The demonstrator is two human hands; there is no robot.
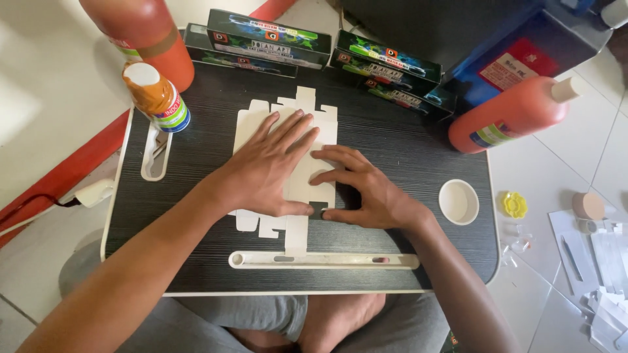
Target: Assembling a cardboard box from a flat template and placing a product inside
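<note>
Item: flat white cardboard cutout [307, 124], an unfolded box blank, lying at the centre of the frame on a dark lap tray [405, 150].

Left hand [265, 170]: open, palm down, fingers spread flat across the middle of the cutout; pressing, not grasping.

Right hand [360, 189]: fingers bent, tips bearing on the right panel of the cutout; thumb low, just beside the left thumb at a small dark notch. Nothing is clenched in it.

Handling note: by the look of it a fold line is being pressed. The flat left palm should keep the sheet from sliding while the right fingertips run along the crease; the loose flaps near the lower edge could buckle if pressure is uneven.

Nearby: small bottle with orange cap [157, 98], upper left; large orange bottle [510, 117], lying tilted at right; small white round cup [458, 201] at the tray's right; printed dark boxes [268, 39] along the top edge; white paper scraps [605, 261] on the floor, lower right.
</note>
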